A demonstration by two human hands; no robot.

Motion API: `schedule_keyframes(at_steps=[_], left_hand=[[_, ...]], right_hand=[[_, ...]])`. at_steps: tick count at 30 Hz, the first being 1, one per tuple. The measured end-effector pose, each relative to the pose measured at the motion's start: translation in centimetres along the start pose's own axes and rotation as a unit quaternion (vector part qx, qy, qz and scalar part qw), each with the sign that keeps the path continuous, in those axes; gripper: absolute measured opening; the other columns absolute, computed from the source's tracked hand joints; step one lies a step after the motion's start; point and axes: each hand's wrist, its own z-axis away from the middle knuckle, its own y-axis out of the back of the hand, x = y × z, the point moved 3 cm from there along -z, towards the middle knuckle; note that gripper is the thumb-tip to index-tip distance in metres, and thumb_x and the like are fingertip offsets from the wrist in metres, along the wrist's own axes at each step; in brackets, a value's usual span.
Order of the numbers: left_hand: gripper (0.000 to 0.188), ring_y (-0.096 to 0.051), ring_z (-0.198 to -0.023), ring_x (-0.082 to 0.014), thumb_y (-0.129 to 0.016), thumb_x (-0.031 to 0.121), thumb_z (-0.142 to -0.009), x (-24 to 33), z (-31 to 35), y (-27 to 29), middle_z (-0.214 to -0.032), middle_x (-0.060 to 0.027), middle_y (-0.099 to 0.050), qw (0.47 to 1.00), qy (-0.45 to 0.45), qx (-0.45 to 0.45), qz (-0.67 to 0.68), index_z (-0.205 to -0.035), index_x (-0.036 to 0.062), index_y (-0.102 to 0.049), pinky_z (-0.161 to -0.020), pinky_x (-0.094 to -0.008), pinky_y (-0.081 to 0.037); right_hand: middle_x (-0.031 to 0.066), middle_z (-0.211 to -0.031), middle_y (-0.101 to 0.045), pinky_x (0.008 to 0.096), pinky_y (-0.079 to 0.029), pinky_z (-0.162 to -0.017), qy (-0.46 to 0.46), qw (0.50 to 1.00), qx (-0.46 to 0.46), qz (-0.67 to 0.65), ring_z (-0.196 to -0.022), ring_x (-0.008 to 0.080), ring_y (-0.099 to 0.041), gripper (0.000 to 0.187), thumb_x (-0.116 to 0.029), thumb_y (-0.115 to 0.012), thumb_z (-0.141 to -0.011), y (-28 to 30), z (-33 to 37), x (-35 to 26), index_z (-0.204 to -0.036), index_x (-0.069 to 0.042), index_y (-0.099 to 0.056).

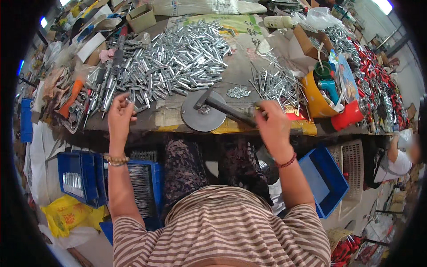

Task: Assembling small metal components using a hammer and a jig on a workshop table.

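Hammer (229, 111), on metal disc (201, 122), near right hand (273, 124)

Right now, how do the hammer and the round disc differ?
The hammer is long and narrow, while the disc is broad and round. The hammer's handle is dark; the disc is a lighter grey. The hammer lies on top, its handle reaching past the rim toward the right hand, while the disc lies flat beneath it. Both lie between that hand and the left hand.

Workbench (239, 76) with metal tubes (178, 62), thin rods (273, 82) and a round plate (195, 121)
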Motion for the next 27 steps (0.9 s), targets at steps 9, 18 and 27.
schedule_keyframes(at_steps=[9,18,27], left_hand=[[0.015,-0.067,-0.079,-0.0078,-0.07,0.007,-0.096,3.7,6.4,-10.0,-0.091,-0.0032,-0.07,0.975,0.074,-0.116,0.172,-0.111,0.0022,-0.068,-0.068,-0.0215,-0.054],[0.015,-0.06,-0.085,-0.0179,-0.073,0.008,-0.09,5.5,8.2,-13.5,-0.096,-0.0057,-0.064,0.975,-0.143,-0.152,-0.074,-0.103,0.0016,-0.073,-0.071,-0.0306,-0.047],[0.015,-0.065,-0.09,-0.0262,-0.076,0.012,-0.089,5.7,8.1,-12.9,-0.098,-0.0089,-0.064,0.951,-0.198,-0.135,-0.193,-0.101,0.0037,-0.075,-0.078,-0.0357,-0.051]], right_hand=[[0.012,-0.099,-0.067,0.0452,-0.057,-0.074,0.011,0.965,-0.037,0.261,-0.087,0.0331,-0.07,0.016,-0.011,-0.074,-0.083,0.8,-1.9,6.0,-0.094,-0.008,-0.063],[0.0127,-0.094,-0.064,0.0459,-0.053,-0.077,0.078,0.992,-0.023,0.097,-0.09,0.035,-0.066,0.022,-0.003,-0.074,-0.078,1.0,-1.5,2.4,-0.096,-0.005,-0.061],[0.0137,-0.099,-0.065,0.046,-0.054,-0.078,0.123,0.992,-0.019,0.015,-0.093,0.0368,-0.066,0.025,-0.003,-0.073,-0.081,-0.2,-2.2,1.2,-0.104,-0.005,-0.064]])
